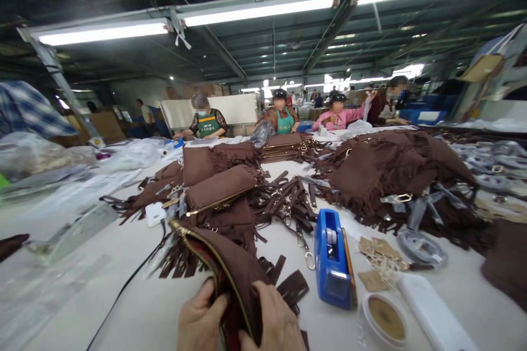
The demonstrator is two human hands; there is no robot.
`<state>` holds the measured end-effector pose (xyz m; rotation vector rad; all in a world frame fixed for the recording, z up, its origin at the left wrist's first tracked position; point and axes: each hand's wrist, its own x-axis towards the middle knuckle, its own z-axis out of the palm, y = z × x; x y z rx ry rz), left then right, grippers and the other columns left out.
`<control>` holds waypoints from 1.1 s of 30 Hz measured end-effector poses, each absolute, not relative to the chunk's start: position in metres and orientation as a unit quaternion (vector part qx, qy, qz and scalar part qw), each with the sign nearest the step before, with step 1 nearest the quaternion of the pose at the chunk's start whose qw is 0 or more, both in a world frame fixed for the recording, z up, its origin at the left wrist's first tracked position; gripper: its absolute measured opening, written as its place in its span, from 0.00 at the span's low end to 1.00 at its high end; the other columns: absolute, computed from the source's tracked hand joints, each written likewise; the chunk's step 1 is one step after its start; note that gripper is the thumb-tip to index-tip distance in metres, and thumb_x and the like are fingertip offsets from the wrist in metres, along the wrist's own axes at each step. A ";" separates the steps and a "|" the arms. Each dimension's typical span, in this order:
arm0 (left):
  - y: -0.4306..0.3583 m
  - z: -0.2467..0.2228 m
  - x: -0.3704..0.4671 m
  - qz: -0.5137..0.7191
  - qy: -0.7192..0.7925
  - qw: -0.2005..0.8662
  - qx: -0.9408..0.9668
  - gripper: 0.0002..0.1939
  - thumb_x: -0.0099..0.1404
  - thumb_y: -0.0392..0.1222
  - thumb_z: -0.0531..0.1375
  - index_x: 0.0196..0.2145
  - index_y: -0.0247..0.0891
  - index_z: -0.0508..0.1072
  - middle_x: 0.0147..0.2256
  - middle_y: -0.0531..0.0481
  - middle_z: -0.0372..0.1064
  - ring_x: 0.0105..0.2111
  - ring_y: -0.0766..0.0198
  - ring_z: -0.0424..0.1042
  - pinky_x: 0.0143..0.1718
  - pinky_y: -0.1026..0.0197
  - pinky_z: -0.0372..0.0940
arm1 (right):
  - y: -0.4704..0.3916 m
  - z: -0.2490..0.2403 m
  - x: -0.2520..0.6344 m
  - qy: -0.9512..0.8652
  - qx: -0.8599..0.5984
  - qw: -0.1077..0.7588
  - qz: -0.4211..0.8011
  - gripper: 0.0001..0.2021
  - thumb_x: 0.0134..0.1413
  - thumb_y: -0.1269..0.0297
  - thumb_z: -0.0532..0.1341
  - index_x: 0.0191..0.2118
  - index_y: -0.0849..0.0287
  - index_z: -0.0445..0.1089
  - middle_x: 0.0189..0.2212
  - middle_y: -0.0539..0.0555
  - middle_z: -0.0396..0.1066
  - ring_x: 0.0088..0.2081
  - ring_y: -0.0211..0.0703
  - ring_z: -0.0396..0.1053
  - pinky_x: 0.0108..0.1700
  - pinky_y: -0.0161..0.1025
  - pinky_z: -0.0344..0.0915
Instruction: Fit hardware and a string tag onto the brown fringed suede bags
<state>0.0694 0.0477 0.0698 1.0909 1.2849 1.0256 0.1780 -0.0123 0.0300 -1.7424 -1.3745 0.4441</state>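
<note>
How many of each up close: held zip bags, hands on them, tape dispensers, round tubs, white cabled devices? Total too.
Held zip bag: 1
Left hand and right hand: 2
Blue tape dispenser: 1
Round tub: 1
White cabled device: 1
Total: 6

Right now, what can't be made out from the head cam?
Inside of the held brown pouch, head view: mostly hidden by its own walls and the left hand.
Pouch's near end, head view: behind the hands, at the bottom edge.
Right hand, head view: wrist cut off by the bottom edge.
Far-right brown piece, head view: cut off by the right edge.
Small lettering on dark green apron, head view: too small.
</note>
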 end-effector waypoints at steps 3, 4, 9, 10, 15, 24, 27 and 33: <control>0.053 0.116 0.081 0.372 0.488 0.539 0.577 0.16 0.41 0.42 0.63 0.31 0.37 0.76 0.34 0.52 0.73 0.38 0.53 0.69 0.40 0.61 0.64 | 0.001 0.072 0.194 -0.535 -0.661 0.446 0.280 0.31 0.31 0.73 0.55 0.50 0.60 0.60 0.39 0.59 0.70 0.40 0.55 0.68 0.43 0.46 0.62; 0.056 0.129 0.084 0.353 0.470 0.539 0.604 0.15 0.41 0.41 0.63 0.31 0.37 0.76 0.34 0.51 0.73 0.38 0.54 0.68 0.40 0.61 0.64 | 0.004 0.084 0.199 -0.526 -0.643 0.457 0.317 0.28 0.32 0.72 0.55 0.48 0.60 0.61 0.36 0.57 0.71 0.36 0.53 0.69 0.39 0.45 0.64; 0.079 0.155 0.083 0.280 0.422 0.642 0.575 0.19 0.41 0.35 0.62 0.35 0.36 0.76 0.27 0.51 0.73 0.28 0.60 0.69 0.29 0.64 0.63 | 0.011 0.098 0.210 -0.400 -0.527 0.598 0.453 0.19 0.29 0.71 0.55 0.36 0.59 0.66 0.28 0.51 0.70 0.31 0.45 0.68 0.32 0.36 0.64; 0.085 0.153 0.080 0.277 0.423 0.665 0.549 0.19 0.40 0.34 0.62 0.35 0.35 0.76 0.27 0.51 0.73 0.26 0.61 0.69 0.27 0.64 0.63 | 0.011 0.092 0.211 -0.364 -0.500 0.620 0.484 0.19 0.27 0.71 0.54 0.35 0.60 0.66 0.27 0.51 0.70 0.30 0.43 0.67 0.30 0.34 0.63; 0.109 0.123 0.063 0.253 0.443 0.727 0.460 0.20 0.35 0.29 0.63 0.31 0.33 0.76 0.25 0.48 0.72 0.21 0.65 0.68 0.23 0.66 0.62 | 0.002 0.051 0.222 -0.273 -0.490 0.545 0.623 0.17 0.21 0.72 0.52 0.28 0.63 0.64 0.13 0.46 0.61 0.13 0.34 0.55 0.13 0.29 0.49; 0.121 0.086 0.055 0.197 0.506 0.659 0.521 0.15 0.34 0.32 0.57 0.25 0.32 0.73 0.22 0.50 0.71 0.20 0.64 0.67 0.22 0.66 0.60 | -0.009 0.047 0.205 -0.213 -0.447 0.595 0.633 0.15 0.20 0.72 0.53 0.26 0.64 0.65 0.17 0.48 0.63 0.17 0.33 0.57 0.17 0.28 0.51; 0.128 0.073 0.049 0.207 0.536 0.616 0.539 0.09 0.34 0.31 0.56 0.19 0.32 0.71 0.17 0.53 0.68 0.18 0.66 0.65 0.20 0.68 0.55 | -0.006 0.037 0.199 -0.208 -0.534 0.553 0.605 0.17 0.20 0.71 0.52 0.27 0.64 0.64 0.13 0.47 0.61 0.12 0.34 0.55 0.12 0.29 0.47; 0.114 0.055 0.050 0.211 0.542 0.611 0.537 0.07 0.42 0.35 0.58 0.23 0.34 0.71 0.20 0.51 0.70 0.22 0.63 0.68 0.25 0.65 0.60 | -0.012 0.020 0.206 -0.295 -0.564 0.557 0.534 0.19 0.27 0.71 0.55 0.34 0.61 0.65 0.24 0.50 0.70 0.26 0.44 0.68 0.25 0.35 0.64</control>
